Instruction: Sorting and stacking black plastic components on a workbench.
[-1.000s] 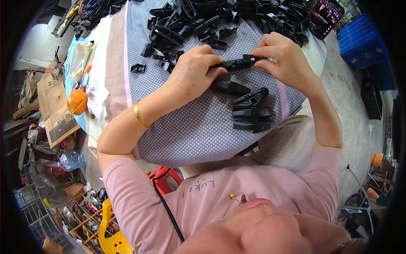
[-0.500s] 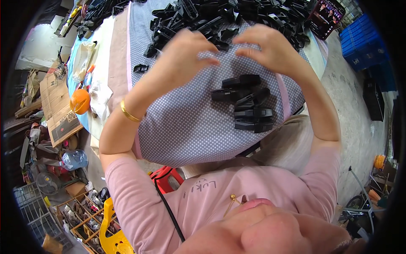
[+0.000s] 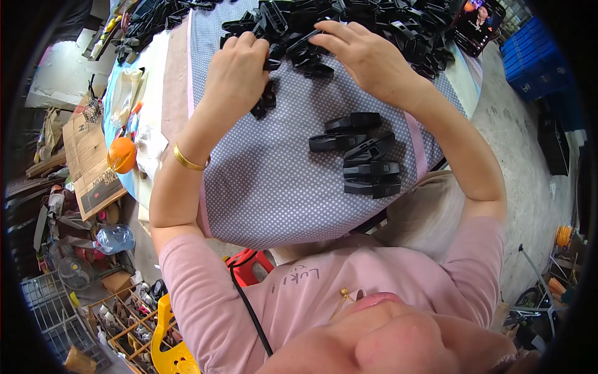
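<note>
A big heap of black plastic parts (image 3: 411,37) covers the far side of the cloth-covered table. My left hand (image 3: 240,71) is closed at the near left edge of the heap, its fingers curled round a black plastic part (image 3: 271,64) that they mostly hide. Just below those fingers lies another dark piece (image 3: 264,103). To the right, my right hand (image 3: 367,59) pinches a slim black plastic part (image 3: 304,41) between thumb and fingers. Nearer to me, several larger black pieces (image 3: 372,168) lie in a loose group on the cloth.
A phone (image 3: 478,25) with a lit screen stands at the far right of the table. On the left edge are an orange round object (image 3: 121,154) and white plastic bags (image 3: 149,146). Blue crates (image 3: 539,59) stand on the floor to the right.
Both hands, empty and raised before, have come down onto the heap and closed on parts. Some pieces have shifted toward me at the heap's near edge.
</note>
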{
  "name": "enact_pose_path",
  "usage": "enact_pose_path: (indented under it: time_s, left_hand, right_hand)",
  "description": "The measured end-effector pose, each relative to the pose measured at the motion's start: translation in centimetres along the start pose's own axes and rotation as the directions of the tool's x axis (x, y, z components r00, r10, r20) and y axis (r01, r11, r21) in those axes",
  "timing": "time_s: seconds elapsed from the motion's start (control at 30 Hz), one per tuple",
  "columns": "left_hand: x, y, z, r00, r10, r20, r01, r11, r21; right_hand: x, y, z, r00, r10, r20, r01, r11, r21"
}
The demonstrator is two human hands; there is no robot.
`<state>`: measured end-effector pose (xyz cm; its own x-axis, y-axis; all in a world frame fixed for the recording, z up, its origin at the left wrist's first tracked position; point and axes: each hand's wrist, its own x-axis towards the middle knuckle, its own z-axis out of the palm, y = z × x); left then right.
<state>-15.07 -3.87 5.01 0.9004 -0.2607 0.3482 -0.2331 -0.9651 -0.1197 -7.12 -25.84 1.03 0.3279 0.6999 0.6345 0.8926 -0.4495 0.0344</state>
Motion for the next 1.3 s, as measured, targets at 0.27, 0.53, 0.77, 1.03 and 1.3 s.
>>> enact_pose_path:
  time_s: [0.27, 0.53, 0.77, 1.03, 1.3]
  left_hand:
    - [-1.9, 5.3, 0.5, 0.984, 0.153, -0.087, -0.175, 0.803, -0.571]
    - [-2.0, 4.5, -0.3, 0.992, 0.122, 0.017, -0.095, 0.847, -0.523]
    - [-1.9, 5.6, -0.9, 0.986, -0.012, 0.168, 0.098, 0.854, -0.511]
    - [-1.7, 4.1, 0.2, 0.943, 0.004, 0.332, 0.243, 0.673, -0.698]
    - [-2.0, 4.9, 0.8, 0.997, 0.045, 0.061, 0.001, 0.796, -0.606]
  right_hand:
    - [1.2, 0.9, 0.1, 0.984, -0.108, 0.144, 0.123, 0.987, -0.102]
    - [0.0, 1.7, -2.4, 0.955, 0.281, -0.098, -0.226, 0.899, 0.375]
    - [-2.4, 0.5, -4.1, 0.903, 0.096, 0.419, -0.361, 0.697, 0.620]
    - [-2.8, -1.1, -6.1, 0.909, 0.069, 0.411, -0.209, 0.928, 0.307]
    - [-2.0, -1.5, -5.9, 0.928, 0.100, 0.358, -0.280, 0.822, 0.496]
